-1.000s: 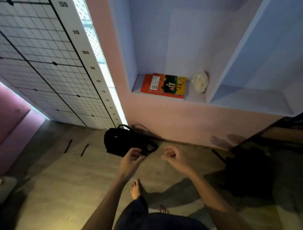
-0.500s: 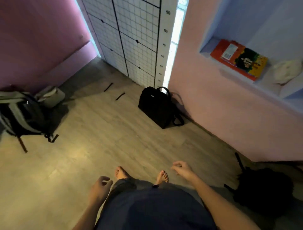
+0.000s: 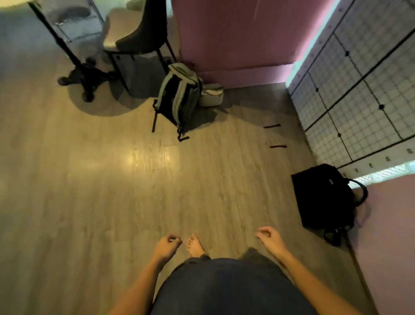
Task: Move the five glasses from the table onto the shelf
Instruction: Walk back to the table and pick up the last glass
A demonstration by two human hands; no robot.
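No glasses and no shelf are in view. A table edge [image 3: 13, 2] shows as a pale strip at the top left, above a black pedestal base [image 3: 85, 77]. My left hand [image 3: 167, 244] hangs low over the floor with its fingers loosely curled and nothing in it. My right hand [image 3: 269, 238] hangs the same way at the lower right, empty, fingers curled. My bare foot [image 3: 195, 245] shows between the two hands.
A dark chair [image 3: 139, 33] stands by the table at the top. A grey-green backpack [image 3: 178, 96] and a pale pouch [image 3: 211, 94] sit against the pink wall. A black bag [image 3: 323, 197] rests on the floor at the right, under the grid panel [image 3: 359, 90]. Two small black strips [image 3: 277, 146] lie nearby.
The view has swung left, away from the shelf niche with the book, toward the table and chair. Both hands dropped from chest height to beside my legs, still empty.
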